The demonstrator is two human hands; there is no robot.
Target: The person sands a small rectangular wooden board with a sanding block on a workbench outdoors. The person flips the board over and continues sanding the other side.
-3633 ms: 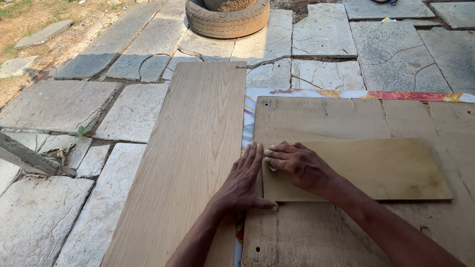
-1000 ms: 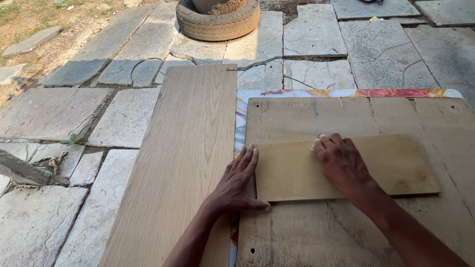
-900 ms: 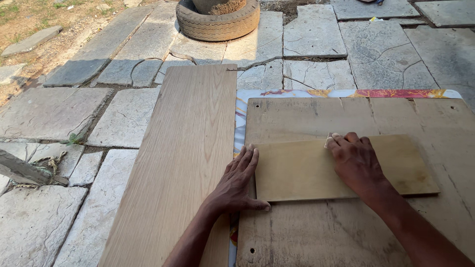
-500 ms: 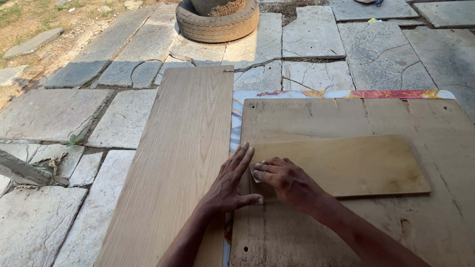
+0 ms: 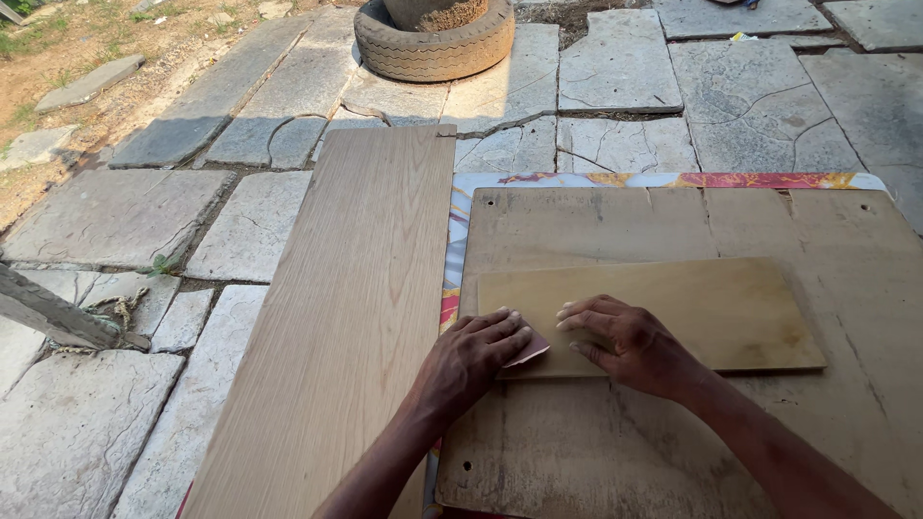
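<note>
A small pale wooden board [image 5: 692,308] lies flat on a larger worn plywood sheet [image 5: 673,221]. My left hand [image 5: 469,360] lies at the small board's near left corner, fingers pressing a small pinkish piece of sandpaper [image 5: 531,348] against that corner. My right hand [image 5: 630,341] rests palm down on the small board's near edge, just right of the sandpaper, with fingers pointing left and nothing in it.
A long light oak plank [image 5: 346,308] lies to the left of the plywood sheet, and a patterned cloth [image 5: 673,180] shows under it. Stone paving [image 5: 115,211] surrounds the work spot. An old tyre [image 5: 433,43] sits at the far edge and a wooden post [image 5: 48,312] at the left.
My right hand slid left along the small board and back to its near left part. The sandpaper now sits under my left fingers. The view has shifted slightly.
</note>
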